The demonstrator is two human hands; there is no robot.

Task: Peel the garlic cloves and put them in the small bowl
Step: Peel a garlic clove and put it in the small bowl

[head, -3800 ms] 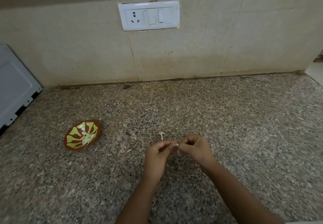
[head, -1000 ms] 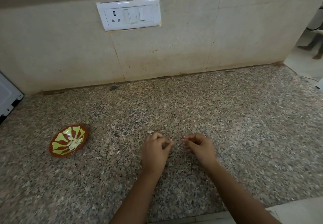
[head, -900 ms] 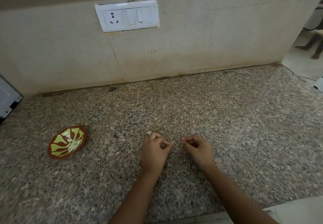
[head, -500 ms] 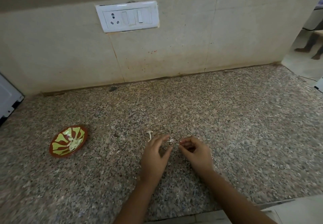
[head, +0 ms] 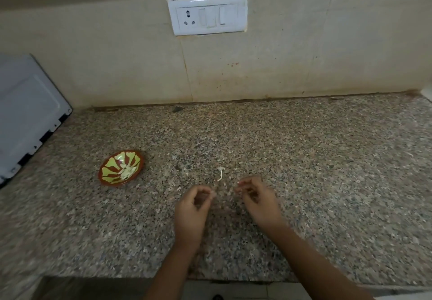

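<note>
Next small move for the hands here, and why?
Probably carry the left hand over to the bowl on its left and drop the clove in. The left grip, apart from the right hand, seems to pinch a small pale bit, likely the clove, and the bowl already holds peeled cloves. Whether it is fully peeled is too small to tell.

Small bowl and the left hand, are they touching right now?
Apart. The head view shows the left hand well right of the small bowl, with a wide stretch of granite counter between them.
</note>
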